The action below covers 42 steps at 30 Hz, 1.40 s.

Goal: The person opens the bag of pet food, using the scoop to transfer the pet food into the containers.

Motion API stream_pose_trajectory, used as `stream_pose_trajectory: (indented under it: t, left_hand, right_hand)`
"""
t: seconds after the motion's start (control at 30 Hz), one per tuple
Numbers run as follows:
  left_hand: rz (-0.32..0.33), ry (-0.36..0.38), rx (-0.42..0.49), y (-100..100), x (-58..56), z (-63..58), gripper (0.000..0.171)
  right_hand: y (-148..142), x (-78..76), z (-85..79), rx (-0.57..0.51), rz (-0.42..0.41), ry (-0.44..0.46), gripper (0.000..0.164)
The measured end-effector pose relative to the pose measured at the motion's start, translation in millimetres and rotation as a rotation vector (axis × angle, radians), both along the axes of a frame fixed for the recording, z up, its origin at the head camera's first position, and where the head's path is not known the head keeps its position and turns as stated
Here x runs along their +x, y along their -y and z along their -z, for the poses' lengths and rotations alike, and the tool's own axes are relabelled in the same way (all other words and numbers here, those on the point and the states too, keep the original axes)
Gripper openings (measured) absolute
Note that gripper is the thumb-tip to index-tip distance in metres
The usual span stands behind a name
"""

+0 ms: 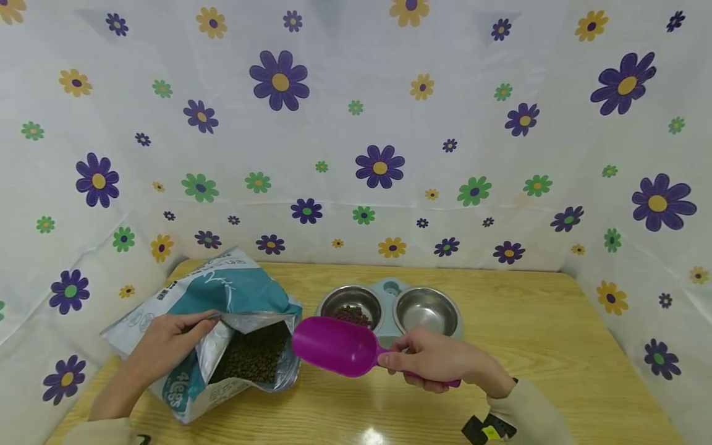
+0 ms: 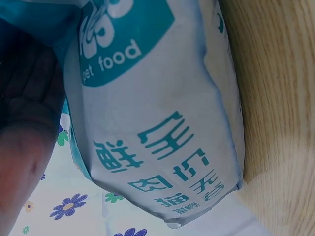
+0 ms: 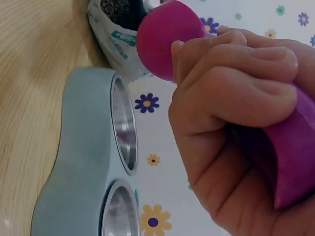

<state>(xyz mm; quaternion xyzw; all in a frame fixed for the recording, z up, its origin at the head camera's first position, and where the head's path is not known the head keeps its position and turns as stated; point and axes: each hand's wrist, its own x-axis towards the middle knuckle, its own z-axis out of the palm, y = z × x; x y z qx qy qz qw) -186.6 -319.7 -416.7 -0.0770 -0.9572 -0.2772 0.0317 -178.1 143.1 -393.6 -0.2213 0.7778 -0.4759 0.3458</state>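
Observation:
At the left, my left hand [image 1: 164, 343] pinches the mouth edge of a teal and white pet food bag [image 1: 194, 293]. The bag lies tilted with its opening toward me, and brown kibble [image 1: 253, 358] shows inside. In the left wrist view the bag's printed side [image 2: 147, 118] hides part of the hand [image 2: 29, 108]. My right hand [image 1: 445, 358] grips the handle of a magenta scoop [image 1: 336, 346]. The scoop's bowl points left, close to the bag's mouth, and no kibble shows in it. In the right wrist view, the fingers [image 3: 236, 93] curl round the handle.
Behind the scoop, a pale blue double-bowl stand [image 1: 391, 285] holds two steel bowls. The left bowl [image 1: 353, 293] contains reddish-brown kibble, while bare metal shows in the right bowl [image 1: 425, 309]. A flowered white curtain [image 1: 334, 123] encloses the wooden table [image 1: 528, 309] at its back and sides.

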Motion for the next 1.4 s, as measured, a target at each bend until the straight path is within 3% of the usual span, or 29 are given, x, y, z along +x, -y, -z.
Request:
stream_pose_trajectory:
  t: [0.17, 0.37, 0.63, 0.8, 0.9, 1.07, 1.23, 1.4]
  left_hand:
    - [0.000, 0.003, 0.005, 0.6, -0.1, -0.2, 0.040]
    - [-0.009, 0.009, 0.017, -1.4, 1.2, -0.5, 0.039]
    - [0.010, 0.017, -0.007, -6.0, 2.9, 1.3, 0.033]
    - [0.036, 0.018, -0.040, -7.5, 2.7, 1.3, 0.030]
    - [0.043, 0.012, -0.042, -7.5, 2.6, 2.9, 0.029]
    - [0.032, 0.012, -0.053, -8.3, 0.1, 4.8, 0.030]
    - [0.022, 0.014, -0.062, -7.4, 1.0, 4.8, 0.031]
    - [0.032, 0.020, -0.056, -6.8, 2.3, 5.5, 0.033]
  right_hand:
    - [18.1, 5.7, 2.4, 0.039, -0.075, -0.054, 0.034]
    - [44.5, 8.5, 7.7, 0.080, -0.126, -0.187, 0.035]
    - [81.7, 21.8, 6.6, 0.314, -0.007, -0.432, 0.043]
    - [104.4, 27.1, -5.5, 0.443, -0.017, -0.569, 0.042]
    - [116.4, 23.5, -13.0, 0.485, -0.032, -0.531, 0.047]
    - [127.2, 13.7, -19.0, 0.505, -0.026, -0.355, 0.050]
    - [123.6, 6.0, -13.9, 0.412, -0.013, -0.208, 0.051]
    - [110.2, -1.1, 1.5, 0.262, -0.003, -0.104, 0.054]
